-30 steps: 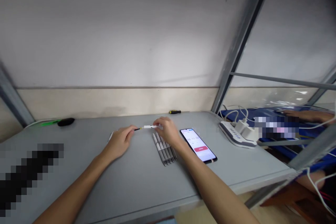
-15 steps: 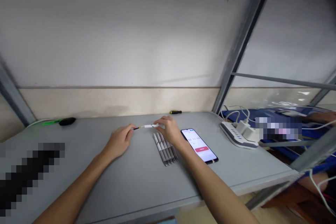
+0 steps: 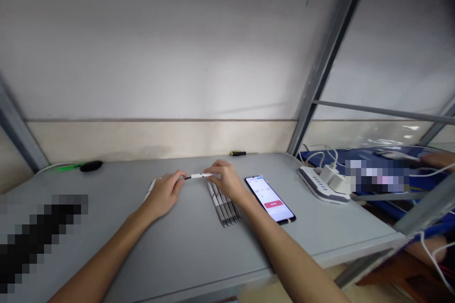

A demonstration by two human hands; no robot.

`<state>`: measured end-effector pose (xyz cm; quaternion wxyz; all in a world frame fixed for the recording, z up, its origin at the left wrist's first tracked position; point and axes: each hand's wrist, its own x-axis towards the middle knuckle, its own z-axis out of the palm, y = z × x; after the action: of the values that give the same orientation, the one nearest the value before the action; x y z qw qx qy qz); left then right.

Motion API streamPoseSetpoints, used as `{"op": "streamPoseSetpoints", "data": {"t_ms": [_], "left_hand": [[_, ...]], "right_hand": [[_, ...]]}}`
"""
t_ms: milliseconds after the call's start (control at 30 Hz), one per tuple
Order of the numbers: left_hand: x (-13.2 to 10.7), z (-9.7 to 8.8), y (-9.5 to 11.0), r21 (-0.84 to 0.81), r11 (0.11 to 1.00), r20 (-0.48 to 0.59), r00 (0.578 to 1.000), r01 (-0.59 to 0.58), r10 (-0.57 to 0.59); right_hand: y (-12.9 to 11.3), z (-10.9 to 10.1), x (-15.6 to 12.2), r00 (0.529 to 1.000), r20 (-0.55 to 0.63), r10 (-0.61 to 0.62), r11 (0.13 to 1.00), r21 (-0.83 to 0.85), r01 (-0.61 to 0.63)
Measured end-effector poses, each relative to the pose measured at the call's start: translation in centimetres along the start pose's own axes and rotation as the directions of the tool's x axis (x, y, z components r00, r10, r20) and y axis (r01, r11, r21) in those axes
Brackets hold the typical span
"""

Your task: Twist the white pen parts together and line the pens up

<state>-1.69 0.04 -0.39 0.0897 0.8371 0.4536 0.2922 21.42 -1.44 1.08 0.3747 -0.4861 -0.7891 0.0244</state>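
Both my hands hold a pen with a white barrel (image 3: 196, 176) level above the grey desk (image 3: 170, 251). My left hand (image 3: 166, 194) pinches its dark left end, right beside the white barrel. The fingertips of my right hand (image 3: 224, 179) close on the barrel's right end and cover part of it. Below my right hand lies a row of several white-and-grey pens (image 3: 223, 206), side by side, partly hidden by the hand and wrist. A white strip (image 3: 150, 190) shows at the left of my left hand; its kind is unclear.
Right of the pens lies a lit phone (image 3: 272, 201) with a timer. A power strip (image 3: 322, 183) with plugs and cables stands farther right. A yellow-and-black screwdriver (image 3: 238, 153) lies by the wall. Back left are a black oval object (image 3: 91, 166) and a green item (image 3: 69, 167).
The dark end in my left hand has come closer to the white barrel; the thin yellowish part between them no longer shows. A white strip has come into sight beside my left hand.
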Motion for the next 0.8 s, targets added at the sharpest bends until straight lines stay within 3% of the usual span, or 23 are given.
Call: {"op": "streamPoseSetpoints", "data": {"t_ms": [200,433,800], "left_hand": [[0.0,0.4,-0.7,0.031,0.999,0.010,1.000,0.018,-0.018],[-0.2,0.1,0.3,0.027,0.999,0.038,0.998,-0.046,0.045],[-0.2,0.0,0.0,0.059,0.995,0.017,0.997,-0.076,0.076]], "right_hand": [[0.2,0.1,0.0,1.000,-0.016,-0.018,1.000,-0.011,0.018],[-0.3,0.3,-0.1,0.999,0.032,-0.024,1.000,-0.018,0.024],[-0.8,0.6,-0.2,0.999,0.045,-0.025,0.955,0.296,0.011]]}}
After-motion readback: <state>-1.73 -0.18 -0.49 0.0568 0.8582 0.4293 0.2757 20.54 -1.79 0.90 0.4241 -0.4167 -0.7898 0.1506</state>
